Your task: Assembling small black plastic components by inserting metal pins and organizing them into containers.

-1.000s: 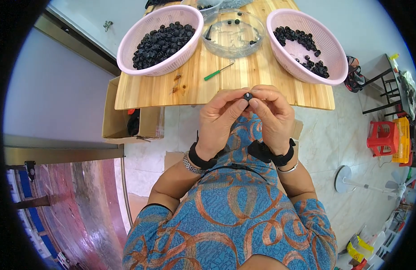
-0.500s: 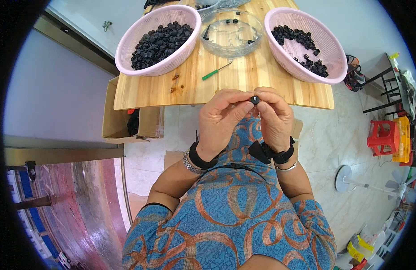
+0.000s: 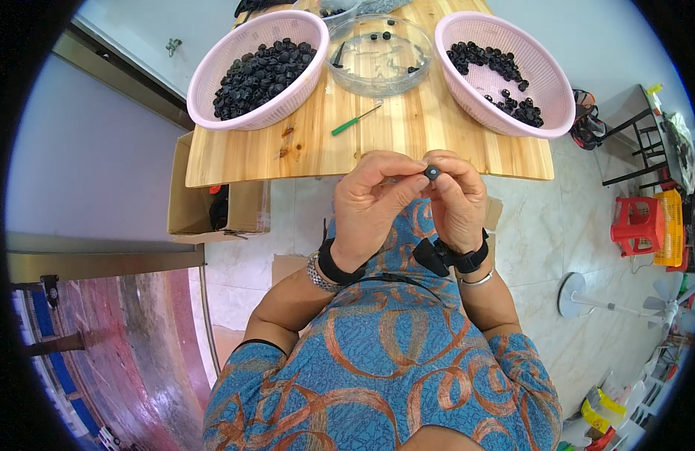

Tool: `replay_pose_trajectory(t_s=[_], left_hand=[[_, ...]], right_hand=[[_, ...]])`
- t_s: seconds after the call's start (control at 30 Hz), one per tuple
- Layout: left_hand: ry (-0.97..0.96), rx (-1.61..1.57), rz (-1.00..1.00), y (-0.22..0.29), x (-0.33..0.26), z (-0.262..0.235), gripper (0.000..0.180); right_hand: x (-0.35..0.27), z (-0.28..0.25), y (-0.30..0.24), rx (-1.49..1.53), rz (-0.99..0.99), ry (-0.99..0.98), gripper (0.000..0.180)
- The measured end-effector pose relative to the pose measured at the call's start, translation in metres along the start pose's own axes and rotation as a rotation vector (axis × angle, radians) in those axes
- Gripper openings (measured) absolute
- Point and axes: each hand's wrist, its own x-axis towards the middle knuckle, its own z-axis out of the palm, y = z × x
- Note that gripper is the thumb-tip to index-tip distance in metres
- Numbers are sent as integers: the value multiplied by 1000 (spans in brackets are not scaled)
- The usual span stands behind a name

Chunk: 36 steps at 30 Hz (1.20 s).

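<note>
Just off the table's front edge, a small round black plastic part [image 3: 432,172] with a pale spot at its middle is pinched between both hands. My left hand [image 3: 374,199] has thumb and forefinger against its left side. The thumb and fingers of my right hand [image 3: 460,199] close on its right side. Many similar black parts [image 3: 265,79] fill the pink basket [image 3: 201,75] at the left. Fewer black parts [image 3: 498,64] lie in the pink basket [image 3: 554,90] at the right. A green-handled screwdriver [image 3: 346,126] rests on the wooden table between the baskets.
A clear round tray [image 3: 355,84] with a few small black pieces stands between the baskets on the wooden table [image 3: 407,139]. Below the table's left side is a cardboard box [image 3: 184,207]. A red stool [image 3: 637,225] and a white fan [image 3: 573,295] are at the right.
The black part has turned a little and moved slightly right and down in the picture. Both hands still pinch it. The table and baskets have shifted slightly left in view.
</note>
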Motion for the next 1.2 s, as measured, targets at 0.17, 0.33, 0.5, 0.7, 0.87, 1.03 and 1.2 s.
replay_pose_trajectory(t_s=[0.17,0.33,0.5,0.7,0.87,1.03,1.2], left_hand=[[-11,-63,-27,1,2,4,15],[-40,-116,-61,4,3,5,15],[24,-143,-142,11,3,9,16],[-47,-66,-35,3,3,4,17],[-48,-97,-81,-1,1,2,16],[-42,-90,-63,-3,0,5,14],[-55,-117,-62,-1,-1,7,15]], right_hand=[[-2,0,0,-3,-14,37,16],[-2,-4,-1,0,-15,30,16],[-2,-2,-6,-122,-50,-4,17],[0,-2,-5,-201,-123,-46,21],[0,-6,-3,-158,-97,-43,21],[-1,1,-10,-51,-30,3,20],[-8,0,-4,0,-31,69,18]])
